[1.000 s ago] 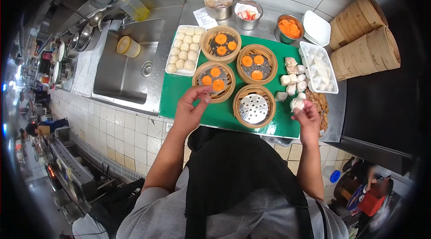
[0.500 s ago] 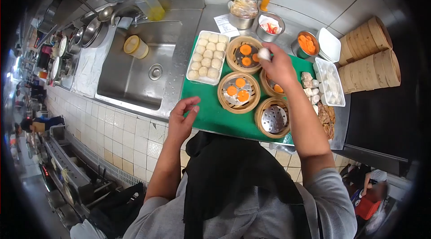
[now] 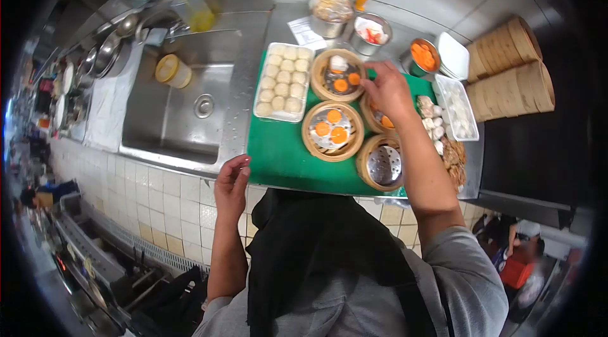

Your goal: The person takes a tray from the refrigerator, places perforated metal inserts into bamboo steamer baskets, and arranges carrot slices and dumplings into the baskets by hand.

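Note:
A white ball-shaped piece (image 3: 338,63) now lies on a carrot slice in the upper-left bamboo steamer (image 3: 318,87). My right hand (image 3: 385,87) is at that steamer's right edge, fingers bent and apart, holding nothing visible. It partly covers a second steamer (image 3: 366,112) with carrot slices. Below the first, another steamer (image 3: 308,146) holds three carrot slices on a perforated metal disc. The lower-right steamer (image 3: 362,169) shows only its bare disc. My left hand (image 3: 232,186) hovers off the green board's (image 3: 285,169) lower-left corner, fingers parted, with nothing in it.
A tray of pale round balls (image 3: 258,108) lies left of the steamers. Behind are metal pots (image 3: 329,28) and a bowl of carrot slices (image 3: 423,56). At right are a white-piece tray (image 3: 456,108), brown food (image 3: 454,163) and stacked steamers (image 3: 506,93). A sink (image 3: 171,115) is left.
The white piece has left my right hand and sits in the upper-left steamer. My right hand's fingers have parted. My left hand has moved left and down, and the view has shifted slightly.

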Demonstrator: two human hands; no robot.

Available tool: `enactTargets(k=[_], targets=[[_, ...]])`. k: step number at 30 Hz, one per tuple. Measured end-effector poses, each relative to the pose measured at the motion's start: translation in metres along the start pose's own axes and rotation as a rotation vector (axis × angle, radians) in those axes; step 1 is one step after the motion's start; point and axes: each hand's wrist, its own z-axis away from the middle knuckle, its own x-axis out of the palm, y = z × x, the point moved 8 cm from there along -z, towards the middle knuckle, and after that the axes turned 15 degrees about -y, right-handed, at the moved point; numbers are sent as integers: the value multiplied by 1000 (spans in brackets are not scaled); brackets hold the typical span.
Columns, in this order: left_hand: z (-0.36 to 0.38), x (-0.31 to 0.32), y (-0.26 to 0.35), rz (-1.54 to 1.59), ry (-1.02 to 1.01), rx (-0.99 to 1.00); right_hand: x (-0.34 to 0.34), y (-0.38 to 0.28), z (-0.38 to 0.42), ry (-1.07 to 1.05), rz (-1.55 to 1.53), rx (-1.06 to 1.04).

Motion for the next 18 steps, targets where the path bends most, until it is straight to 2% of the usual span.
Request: enactTargets(k=[2, 4, 6, 7, 9, 13, 18], targets=[[-4, 2, -1, -4, -13, 7, -24, 33, 48, 31, -35, 107], [-11, 8, 0, -60, -21, -11, -45, 79, 108, 38, -17, 427], [-19, 21, 6, -85, -43, -19, -50, 132, 163, -37, 127, 613], [-25, 31, 9, -103, -81, -17, -45, 154, 186, -31, 123, 625], [-37, 52, 15, -127, -130, -15, -35, 174, 217, -6, 201, 477], [-59, 96, 19, -218, -241, -9, -29, 145, 235, 21, 123, 655], [-68, 135, 29, -215, -318, 79, -5, 137, 239, 137, 61, 496]])
